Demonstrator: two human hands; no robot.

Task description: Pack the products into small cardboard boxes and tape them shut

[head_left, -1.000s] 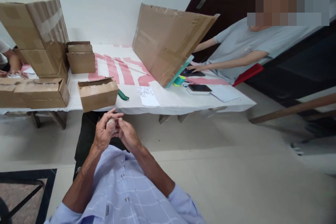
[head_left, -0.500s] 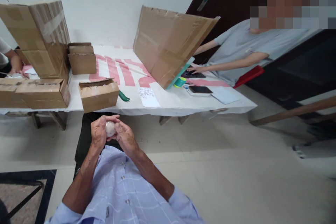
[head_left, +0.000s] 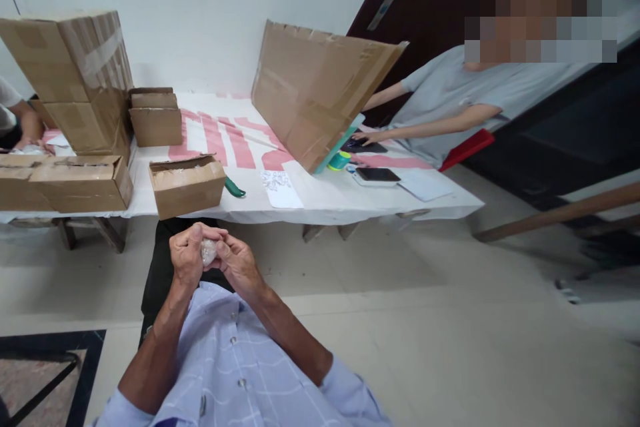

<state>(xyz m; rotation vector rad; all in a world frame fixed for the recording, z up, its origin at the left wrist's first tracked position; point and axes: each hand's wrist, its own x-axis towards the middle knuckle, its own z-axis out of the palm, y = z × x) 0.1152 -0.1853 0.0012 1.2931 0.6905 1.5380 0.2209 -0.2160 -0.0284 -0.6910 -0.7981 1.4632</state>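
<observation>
Both my hands are closed round a small whitish, shiny roundish bundle, held above my lap just short of the table edge. My left hand wraps its left side, thumb up. My right hand presses it from the right with thumb and fingers. What the bundle is made of, I cannot tell; the fingers cover part of it. Beyond my hands, on the table, stands an open cardboard box, with a green curved object lying at its right side.
The cloth-covered table also bears stacked cartons, low boxes, a leaning cardboard panel, a marked white sheet, a yellow-green roll and a phone. A co-worker sits right; another's arm shows left.
The view has shifted slightly, so the table sits a little lower. My hands stay on the whitish bundle, and less of it shows between my fingers now.
</observation>
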